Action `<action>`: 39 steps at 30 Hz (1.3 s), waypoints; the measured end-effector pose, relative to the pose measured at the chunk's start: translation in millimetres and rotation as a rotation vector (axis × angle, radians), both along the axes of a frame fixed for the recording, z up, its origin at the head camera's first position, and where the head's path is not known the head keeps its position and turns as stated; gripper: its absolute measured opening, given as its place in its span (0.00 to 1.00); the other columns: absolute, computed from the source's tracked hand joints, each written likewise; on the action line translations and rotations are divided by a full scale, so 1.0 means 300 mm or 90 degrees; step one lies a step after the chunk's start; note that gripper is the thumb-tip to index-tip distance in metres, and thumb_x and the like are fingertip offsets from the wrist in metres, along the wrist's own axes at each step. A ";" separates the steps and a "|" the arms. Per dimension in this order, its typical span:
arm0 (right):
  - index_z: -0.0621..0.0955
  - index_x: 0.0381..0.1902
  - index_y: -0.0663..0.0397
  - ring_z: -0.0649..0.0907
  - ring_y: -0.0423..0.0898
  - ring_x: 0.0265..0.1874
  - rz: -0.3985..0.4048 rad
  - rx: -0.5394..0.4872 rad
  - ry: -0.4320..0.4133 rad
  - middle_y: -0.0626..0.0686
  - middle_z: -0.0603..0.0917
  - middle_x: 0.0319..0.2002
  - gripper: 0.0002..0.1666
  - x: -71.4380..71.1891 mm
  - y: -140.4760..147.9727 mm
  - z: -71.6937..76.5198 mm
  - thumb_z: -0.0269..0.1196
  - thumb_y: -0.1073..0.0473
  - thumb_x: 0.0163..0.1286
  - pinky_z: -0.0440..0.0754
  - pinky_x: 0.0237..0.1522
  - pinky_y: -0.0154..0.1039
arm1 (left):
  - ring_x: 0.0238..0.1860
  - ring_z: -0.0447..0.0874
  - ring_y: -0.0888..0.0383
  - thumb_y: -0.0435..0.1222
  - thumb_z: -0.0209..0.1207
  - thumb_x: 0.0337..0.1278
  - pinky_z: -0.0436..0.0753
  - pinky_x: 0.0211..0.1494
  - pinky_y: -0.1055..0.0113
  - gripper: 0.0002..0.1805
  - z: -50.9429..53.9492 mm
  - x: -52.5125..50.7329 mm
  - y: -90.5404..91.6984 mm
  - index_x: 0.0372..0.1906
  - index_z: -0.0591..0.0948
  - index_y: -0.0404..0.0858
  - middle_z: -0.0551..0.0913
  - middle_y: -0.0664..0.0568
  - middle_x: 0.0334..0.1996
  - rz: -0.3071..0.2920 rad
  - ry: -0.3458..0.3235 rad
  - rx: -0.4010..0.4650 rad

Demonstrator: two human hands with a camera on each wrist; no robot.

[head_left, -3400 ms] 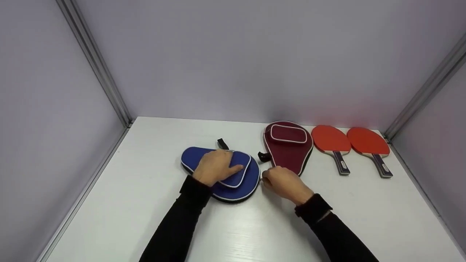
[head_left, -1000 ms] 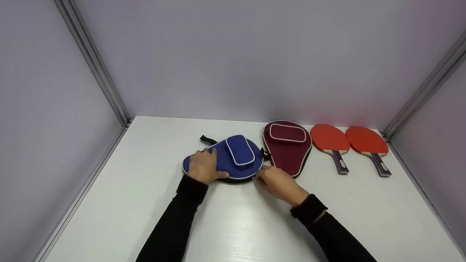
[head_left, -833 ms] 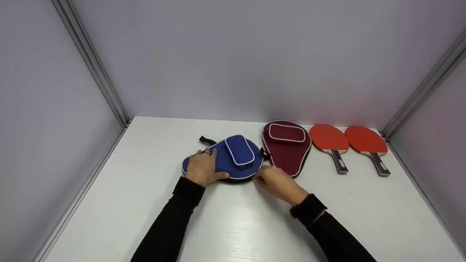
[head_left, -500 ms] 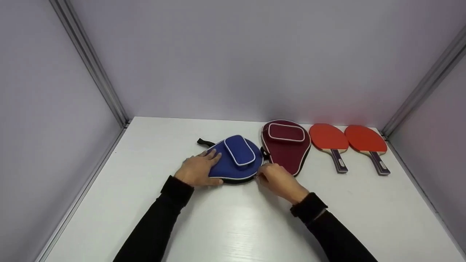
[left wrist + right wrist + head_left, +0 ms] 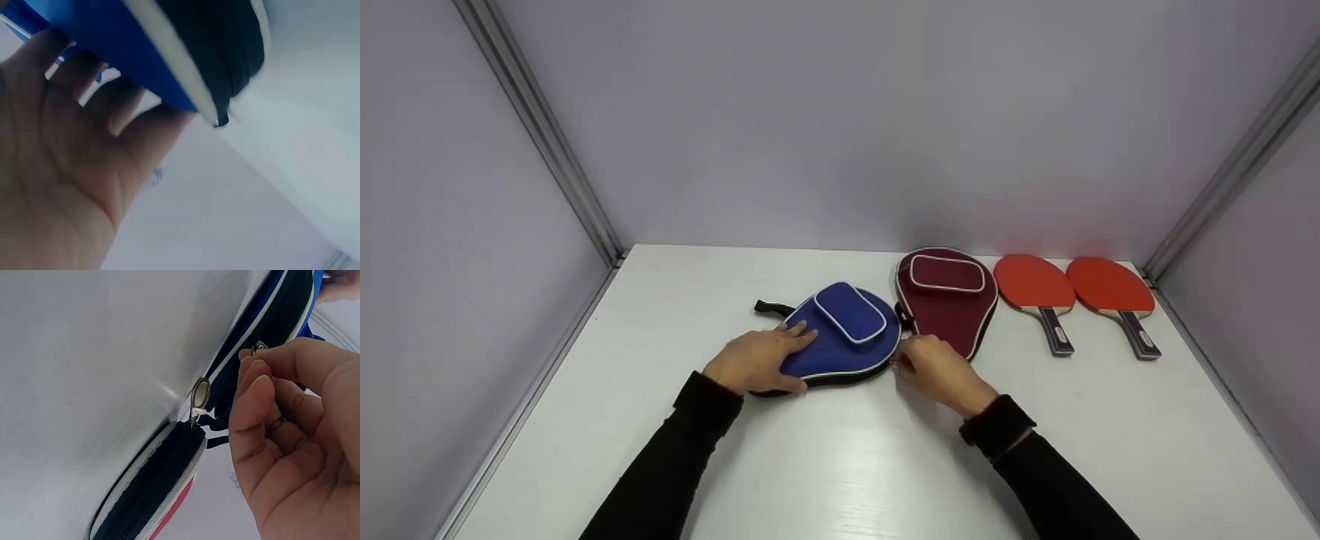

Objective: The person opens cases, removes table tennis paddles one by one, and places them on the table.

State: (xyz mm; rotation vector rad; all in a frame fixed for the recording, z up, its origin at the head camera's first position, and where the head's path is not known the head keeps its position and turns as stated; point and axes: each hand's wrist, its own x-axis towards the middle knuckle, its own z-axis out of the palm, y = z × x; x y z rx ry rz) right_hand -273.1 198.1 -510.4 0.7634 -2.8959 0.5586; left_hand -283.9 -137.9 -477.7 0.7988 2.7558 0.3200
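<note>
A blue table tennis bat case [image 5: 836, 349] with white piping and a raised pocket lies on the white table. My left hand [image 5: 757, 360] rests on its narrow left end, fingers spread; the left wrist view shows that hand [image 5: 73, 152] with fingertips against the blue fabric. At the case's right edge my right hand [image 5: 941, 373] pinches a small metal zipper pull [image 5: 260, 347] between thumb and index finger. The dark red bat case [image 5: 956, 319] sits just behind that hand, its own zipper pull [image 5: 200, 394] hanging free in the right wrist view.
Two red table tennis bats [image 5: 1035, 281] [image 5: 1110, 285] lie side by side at the back right, handles toward me. A black strap [image 5: 772, 308] sticks out from the blue case's far side. Grey walls enclose the table [image 5: 840, 465] at the back and sides.
The blue case has turned, its narrow end swinging toward me. My left hand has slid from the pocket to the narrow end, and left. My right hand stays at the case's edge.
</note>
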 end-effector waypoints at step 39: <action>0.93 0.38 0.60 0.95 0.54 0.40 0.035 -0.004 0.037 0.56 0.95 0.37 0.05 0.030 -0.047 -0.013 0.74 0.71 0.75 0.96 0.45 0.51 | 0.85 0.79 0.28 0.60 0.71 0.80 0.94 0.74 0.40 0.51 -0.048 0.119 0.244 0.92 0.70 0.36 0.73 0.34 0.90 0.125 0.127 -0.048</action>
